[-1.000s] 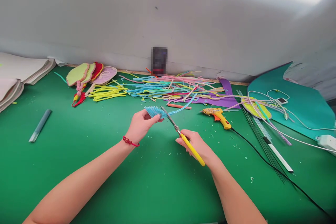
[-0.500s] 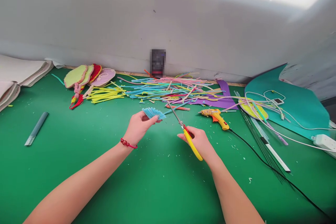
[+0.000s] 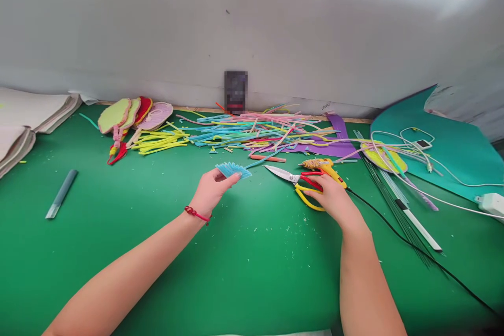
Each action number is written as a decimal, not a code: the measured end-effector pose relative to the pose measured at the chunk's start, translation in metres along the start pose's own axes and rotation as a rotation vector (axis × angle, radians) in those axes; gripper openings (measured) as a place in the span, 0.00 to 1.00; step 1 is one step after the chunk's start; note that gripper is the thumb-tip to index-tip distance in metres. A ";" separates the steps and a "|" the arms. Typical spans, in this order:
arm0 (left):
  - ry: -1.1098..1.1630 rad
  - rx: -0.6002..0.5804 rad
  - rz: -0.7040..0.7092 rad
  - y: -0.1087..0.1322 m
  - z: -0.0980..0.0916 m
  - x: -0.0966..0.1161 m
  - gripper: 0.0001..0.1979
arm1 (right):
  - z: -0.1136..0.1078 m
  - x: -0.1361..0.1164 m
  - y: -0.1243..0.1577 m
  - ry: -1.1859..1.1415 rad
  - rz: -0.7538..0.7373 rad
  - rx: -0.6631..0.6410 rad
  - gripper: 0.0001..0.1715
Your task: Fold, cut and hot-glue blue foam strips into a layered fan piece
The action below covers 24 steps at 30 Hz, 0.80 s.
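My left hand [image 3: 214,187] pinches a light-blue piece of pipe cleaner folded into a pleated fan [image 3: 230,169]. A straight blue length [image 3: 265,160] runs right from it toward the pile. My right hand [image 3: 331,194] has its fingers on the red and yellow handles of a pair of scissors [image 3: 297,181]. The scissors lie low at the table surface, blades together and pointing left. Just beyond this hand is a yellow hot glue gun [image 3: 333,170], partly behind the fingers and handles.
Coloured pipe cleaners [image 3: 236,134] are heaped along the wall, with yellow ones [image 3: 161,142] at their left. Several fuzzy fans [image 3: 114,115] lie back left. A grey-blue strip [image 3: 62,194] rests at left. White cables [image 3: 452,184], thin wires [image 3: 394,210] and a teal sheet [image 3: 452,136] occupy the right.
My right hand has moved right with the scissors, lowering them from a raised, tilted pose to lie flat beside the glue gun. My left hand still holds the blue pleats, almost unmoved.
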<state>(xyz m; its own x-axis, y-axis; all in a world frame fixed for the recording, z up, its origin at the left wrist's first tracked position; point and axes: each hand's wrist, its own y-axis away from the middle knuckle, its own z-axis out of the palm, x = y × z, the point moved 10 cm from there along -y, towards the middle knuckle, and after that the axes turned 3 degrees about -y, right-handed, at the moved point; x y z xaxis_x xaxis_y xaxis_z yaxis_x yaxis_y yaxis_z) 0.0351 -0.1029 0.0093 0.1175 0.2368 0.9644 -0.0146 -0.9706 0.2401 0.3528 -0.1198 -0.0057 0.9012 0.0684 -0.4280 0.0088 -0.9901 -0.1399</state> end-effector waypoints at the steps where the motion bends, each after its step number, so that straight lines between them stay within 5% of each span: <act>1: -0.005 -0.007 -0.006 0.000 0.001 -0.001 0.21 | -0.003 0.001 0.000 -0.020 0.014 0.015 0.16; 8: -0.054 -0.054 -0.012 0.008 0.015 -0.006 0.21 | -0.025 -0.047 0.008 -0.444 0.077 0.217 0.18; 15: -0.123 -0.150 -0.003 0.023 0.041 -0.012 0.19 | 0.030 -0.126 0.023 -0.868 0.036 -0.134 0.17; 24: -0.103 -0.206 0.027 0.024 0.044 -0.015 0.19 | 0.039 -0.133 0.024 -0.850 -0.013 -0.207 0.14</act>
<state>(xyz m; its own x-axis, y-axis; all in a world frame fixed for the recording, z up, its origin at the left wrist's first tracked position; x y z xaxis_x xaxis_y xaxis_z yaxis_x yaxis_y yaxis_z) 0.0767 -0.1314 -0.0047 0.2149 0.1948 0.9570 -0.2206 -0.9449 0.2419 0.2164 -0.1482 0.0135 0.2725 0.0663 -0.9599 0.1696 -0.9853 -0.0199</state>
